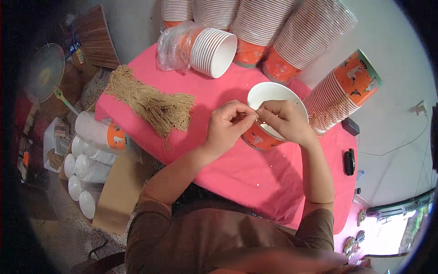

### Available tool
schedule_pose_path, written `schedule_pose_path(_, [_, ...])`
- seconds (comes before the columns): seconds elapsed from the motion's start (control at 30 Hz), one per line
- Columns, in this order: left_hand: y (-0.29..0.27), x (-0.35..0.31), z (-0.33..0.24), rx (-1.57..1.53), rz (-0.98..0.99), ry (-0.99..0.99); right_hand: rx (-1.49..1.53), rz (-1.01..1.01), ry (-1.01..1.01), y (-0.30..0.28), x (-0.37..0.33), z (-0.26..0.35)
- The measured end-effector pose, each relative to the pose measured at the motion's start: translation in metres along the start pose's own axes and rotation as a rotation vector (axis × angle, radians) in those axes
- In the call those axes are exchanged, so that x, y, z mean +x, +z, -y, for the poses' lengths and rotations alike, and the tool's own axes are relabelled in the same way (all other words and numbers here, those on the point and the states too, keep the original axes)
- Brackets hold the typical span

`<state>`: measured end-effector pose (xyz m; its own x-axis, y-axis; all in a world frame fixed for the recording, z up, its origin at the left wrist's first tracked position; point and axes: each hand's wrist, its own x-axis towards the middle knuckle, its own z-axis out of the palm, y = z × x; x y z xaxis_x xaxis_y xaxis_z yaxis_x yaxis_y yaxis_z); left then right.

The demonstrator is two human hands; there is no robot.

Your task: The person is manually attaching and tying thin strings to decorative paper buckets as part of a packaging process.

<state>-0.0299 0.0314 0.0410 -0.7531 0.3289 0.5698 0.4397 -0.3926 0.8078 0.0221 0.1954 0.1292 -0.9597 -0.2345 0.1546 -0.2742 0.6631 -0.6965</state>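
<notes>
My left hand (227, 124) and my right hand (288, 119) meet over the near rim of a paper bucket (260, 139), both with closed, pinching fingertips. Between them runs a thin cord (252, 113), only a short bit of which shows. The bucket is upright, white inside, orange with a printed animal pattern outside. Its inside is partly hidden by my right hand. To the left of my hands lies a bundle of tan cords (157, 106), spread across the pink tablecloth (219, 169).
Tall bucket stacks (315, 32) stand along the back, with a plastic-wrapped stack (212, 50) lying before them. Another stack (340, 91) leans at the right, near a black object (349, 162). On the floor at left, a cardboard box (116, 196) holds white buckets (86, 166).
</notes>
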Motion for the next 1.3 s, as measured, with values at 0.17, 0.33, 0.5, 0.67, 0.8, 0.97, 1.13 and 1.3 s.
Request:
schedule_pose_path(0.17, [-0.002,0.002,0.000,-0.183,-0.020,-0.146,-0.146,-0.100,-0.128,0.003,0.001,0.002])
schedule_pose_path(0.33, [-0.009,0.004,-0.004,-0.622,0.102,-0.560,0.065,-0.189,-0.205,0.012,-0.005,0.012])
schedule_pose_path(0.5, [-0.016,0.007,-0.001,-0.857,0.252,-0.654,-0.002,-0.215,-0.260,0.013,-0.006,0.007])
schedule_pose_path(0.67, [-0.017,0.006,-0.004,-0.950,0.245,-0.756,-0.067,-0.261,-0.446,0.013,-0.009,0.013])
schedule_pose_path(0.8, [-0.018,0.003,-0.004,-0.954,0.217,-0.728,-0.036,-0.232,-0.302,0.014,-0.013,0.020])
schedule_pose_path(0.97, [-0.013,0.000,-0.003,-0.879,0.202,-0.624,-0.035,-0.297,-0.312,0.017,-0.012,0.015])
schedule_pose_path(1.13, [-0.012,-0.001,-0.010,-0.621,0.141,-0.529,-0.095,-0.303,-0.228,0.016,-0.013,0.018])
schedule_pose_path(1.3, [-0.009,0.001,-0.015,-0.409,0.164,-0.429,0.114,-0.284,-0.106,0.019,-0.013,0.006])
